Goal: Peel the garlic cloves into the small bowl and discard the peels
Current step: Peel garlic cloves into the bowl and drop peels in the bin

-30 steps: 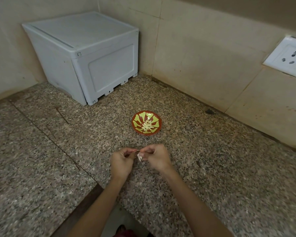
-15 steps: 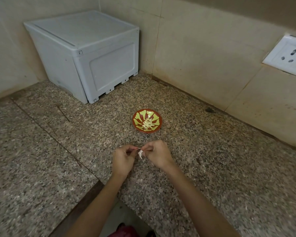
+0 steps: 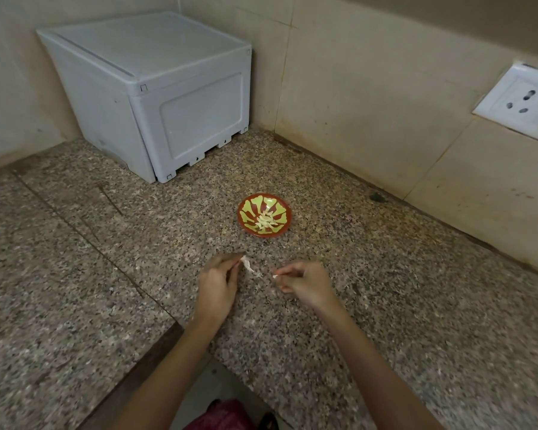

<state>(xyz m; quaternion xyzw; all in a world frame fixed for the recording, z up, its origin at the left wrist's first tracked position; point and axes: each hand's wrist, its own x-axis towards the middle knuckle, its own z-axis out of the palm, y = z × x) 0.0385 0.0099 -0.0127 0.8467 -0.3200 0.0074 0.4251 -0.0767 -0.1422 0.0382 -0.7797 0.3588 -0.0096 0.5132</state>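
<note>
A moment ago I had both hands pressed together over one clove; now they have drawn apart. My left hand (image 3: 216, 285) pinches a pale strip of peel (image 3: 249, 266) that trails from its fingertips toward the other hand. My right hand (image 3: 305, 282) is curled round a small white piece (image 3: 275, 276) showing at its fingertips, which I take for the bared clove, though it is too small to be sure. I read that as the skin having come free, so what is left for this clove is to drop it in the small bowl (image 3: 240, 217), which sits just beyond the hands and between them with a heap of peeled cloves (image 3: 266, 220) already in it. The peel then has to go, and I see no bin or peel pile in view. Both hands hover low over the granite counter (image 3: 385, 290). Well beyond the left hand a white plastic box (image 3: 168, 97) stands in the corner, and far off past the right hand is a wall socket (image 3: 522, 103). Nothing lies between the hands and the bowl.
</note>
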